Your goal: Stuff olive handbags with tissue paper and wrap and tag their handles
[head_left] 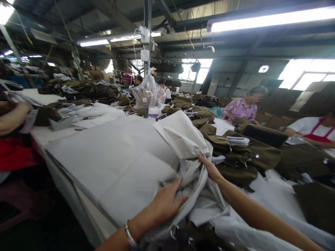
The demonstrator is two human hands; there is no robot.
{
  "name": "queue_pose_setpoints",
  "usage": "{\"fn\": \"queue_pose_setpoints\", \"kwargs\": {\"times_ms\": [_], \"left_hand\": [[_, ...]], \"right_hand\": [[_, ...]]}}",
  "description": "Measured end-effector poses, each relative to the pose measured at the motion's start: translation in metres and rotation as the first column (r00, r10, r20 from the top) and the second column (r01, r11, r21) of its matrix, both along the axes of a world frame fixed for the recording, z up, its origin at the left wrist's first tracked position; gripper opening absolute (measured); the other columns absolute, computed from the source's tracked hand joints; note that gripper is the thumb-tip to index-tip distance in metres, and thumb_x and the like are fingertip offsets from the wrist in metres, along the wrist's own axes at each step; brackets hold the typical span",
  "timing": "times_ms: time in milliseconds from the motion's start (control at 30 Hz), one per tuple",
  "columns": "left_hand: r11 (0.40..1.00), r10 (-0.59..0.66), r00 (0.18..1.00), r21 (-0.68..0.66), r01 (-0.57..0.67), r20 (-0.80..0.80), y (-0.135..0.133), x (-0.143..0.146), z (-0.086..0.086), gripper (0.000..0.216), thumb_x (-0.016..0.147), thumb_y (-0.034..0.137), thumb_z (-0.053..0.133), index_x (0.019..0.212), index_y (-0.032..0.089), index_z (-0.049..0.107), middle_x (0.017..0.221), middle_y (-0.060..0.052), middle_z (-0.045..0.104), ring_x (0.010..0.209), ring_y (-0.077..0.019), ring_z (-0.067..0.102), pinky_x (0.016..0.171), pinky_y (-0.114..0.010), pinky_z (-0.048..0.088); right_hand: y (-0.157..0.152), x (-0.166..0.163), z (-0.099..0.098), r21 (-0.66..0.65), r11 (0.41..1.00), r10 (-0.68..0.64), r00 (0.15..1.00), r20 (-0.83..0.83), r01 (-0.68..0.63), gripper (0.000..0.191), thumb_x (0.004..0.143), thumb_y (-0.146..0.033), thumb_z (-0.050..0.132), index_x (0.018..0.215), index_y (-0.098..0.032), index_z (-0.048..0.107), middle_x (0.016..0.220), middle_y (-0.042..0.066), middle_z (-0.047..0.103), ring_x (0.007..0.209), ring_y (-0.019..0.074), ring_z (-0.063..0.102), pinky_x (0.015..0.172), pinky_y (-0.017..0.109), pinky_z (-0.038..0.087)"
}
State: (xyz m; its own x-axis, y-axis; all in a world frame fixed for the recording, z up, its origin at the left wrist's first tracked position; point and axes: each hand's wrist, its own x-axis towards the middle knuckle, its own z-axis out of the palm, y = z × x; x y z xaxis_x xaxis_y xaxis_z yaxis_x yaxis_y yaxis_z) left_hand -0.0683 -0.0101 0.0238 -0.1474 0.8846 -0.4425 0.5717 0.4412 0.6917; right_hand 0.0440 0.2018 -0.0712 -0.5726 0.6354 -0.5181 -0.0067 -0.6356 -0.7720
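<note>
Crumpled sheet [181,136] looks light, soft, best held at folds; right hand [210,168] apparently pinching it, left hand [165,201] spread.

A thin, pale grey-white sheet [180,136] is bunched at the right end of a broad, flat sheet [104,157] of similar colour; whether the two are joined cannot be told. The bunched one rises in a fairly smooth flap, with deep creases and loose folds below. The flat one lies spread over the table [45,135], faintly rippled, its left edge straight.
</note>
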Motion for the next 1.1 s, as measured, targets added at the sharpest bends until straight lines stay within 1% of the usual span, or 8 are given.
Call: {"fn": "queue_pose_setpoints", "kwargs": {"times_ms": [67, 133, 200, 267, 367, 533, 867, 1100], "left_hand": [[0.998, -0.055, 0.974, -0.013, 0.060, 0.221, -0.008, 0.008, 0.006, 0.072, 0.098, 0.053, 0.047, 0.160, 0.021, 0.028, 0.162, -0.009, 0.035, 0.148, -0.0273, 0.038, 0.123, -0.041, 0.031], [0.997, -0.064, 0.943, -0.010, 0.071, 0.325, -0.010, 0.013, 0.004, 0.063, 0.100, 0.055, 0.041, 0.156, 0.026, 0.039, 0.156, -0.007, 0.047, 0.139, -0.0271, 0.051, 0.116, -0.041, 0.041], [0.999, -0.001, 0.970, -0.038, 0.011, 0.242, -0.007, 0.004, -0.003, 0.053, 0.102, 0.051, 0.034, 0.138, 0.024, 0.063, 0.129, -0.007, 0.072, 0.109, -0.0262, 0.072, 0.098, -0.041, 0.055], [0.994, 0.100, 0.994, -0.043, -0.099, 0.043, -0.003, -0.021, -0.016, 0.049, 0.102, 0.044, 0.034, 0.114, 0.019, 0.075, 0.101, -0.008, 0.079, 0.087, -0.0242, 0.075, 0.085, -0.039, 0.058], [0.974, 0.226, 0.950, 0.033, -0.224, -0.218, 0.001, -0.068, -0.038, 0.034, 0.091, 0.034, 0.056, 0.116, 0.016, 0.071, 0.122, -0.015, 0.070, 0.117, -0.0326, 0.063, 0.106, -0.046, 0.045], [0.978, 0.208, 0.887, 0.062, -0.200, -0.412, -0.003, -0.106, -0.065, 0.059, 0.069, 0.031, 0.083, 0.125, 0.020, 0.067, 0.139, -0.015, 0.058, 0.131, -0.0362, 0.048, 0.112, -0.049, 0.037], [0.981, 0.181, 0.861, 0.029, -0.190, -0.475, -0.002, -0.113, -0.081, 0.058, 0.071, 0.036, 0.084, 0.124, 0.022, 0.065, 0.138, -0.011, 0.059, 0.129, -0.0326, 0.050, 0.108, -0.043, 0.039], [0.966, 0.254, 0.876, 0.068, -0.248, -0.410, -0.001, -0.123, -0.081, 0.036, 0.074, 0.032, 0.077, 0.107, 0.022, 0.070, 0.118, -0.008, 0.070, 0.114, -0.0282, 0.059, 0.101, -0.036, 0.044]], "right_hand": [[-0.001, 0.006, -0.002, -0.033, 0.999, -0.041, 0.998, -0.044, 0.040, 0.051, 0.072, -0.055, 0.078, 0.110, -0.020, 0.074, 0.112, 0.007, 0.076, 0.129, 0.0315, 0.059, 0.115, 0.043, 0.044], [-0.005, 0.011, -0.004, -0.061, 0.997, -0.055, 0.996, -0.066, 0.051, 0.046, 0.070, -0.049, 0.081, 0.105, -0.020, 0.075, 0.114, 0.008, 0.075, 0.135, 0.0326, 0.053, 0.118, 0.044, 0.040], [-0.008, 0.017, -0.007, -0.082, 0.995, -0.057, 0.996, -0.070, 0.052, 0.042, 0.068, -0.044, 0.084, 0.101, -0.020, 0.076, 0.111, 0.009, 0.076, 0.137, 0.0342, 0.051, 0.120, 0.046, 0.037], [-0.007, 0.025, -0.009, -0.092, 0.994, -0.062, 0.996, -0.066, 0.056, 0.039, 0.069, -0.042, 0.083, 0.100, -0.020, 0.076, 0.107, 0.009, 0.077, 0.135, 0.0347, 0.053, 0.120, 0.047, 0.037], [-0.001, 0.033, -0.010, -0.088, 0.994, -0.074, 0.995, -0.064, 0.068, 0.038, 0.073, -0.040, 0.080, 0.105, -0.021, 0.075, 0.106, 0.007, 0.077, 0.131, 0.0331, 0.058, 0.118, 0.047, 0.040], [0.001, 0.034, -0.013, -0.084, 0.993, -0.082, 0.995, -0.048, 0.077, 0.039, 0.076, -0.040, 0.078, 0.111, -0.022, 0.074, 0.108, 0.005, 0.077, 0.129, 0.0314, 0.060, 0.117, 0.046, 0.042], [-0.001, 0.034, -0.018, -0.116, 0.990, -0.088, 0.996, -0.028, 0.084, 0.036, 0.075, -0.042, 0.078, 0.104, -0.021, 0.076, 0.114, 0.004, 0.076, 0.130, 0.0301, 0.059, 0.122, 0.044, 0.033], [0.002, 0.034, -0.027, -0.065, 0.993, -0.099, 0.995, -0.033, 0.097, 0.037, 0.075, -0.047, 0.078, 0.102, -0.022, 0.076, 0.114, 0.005, 0.076, 0.136, 0.0287, 0.053, 0.122, 0.043, 0.033]]}}
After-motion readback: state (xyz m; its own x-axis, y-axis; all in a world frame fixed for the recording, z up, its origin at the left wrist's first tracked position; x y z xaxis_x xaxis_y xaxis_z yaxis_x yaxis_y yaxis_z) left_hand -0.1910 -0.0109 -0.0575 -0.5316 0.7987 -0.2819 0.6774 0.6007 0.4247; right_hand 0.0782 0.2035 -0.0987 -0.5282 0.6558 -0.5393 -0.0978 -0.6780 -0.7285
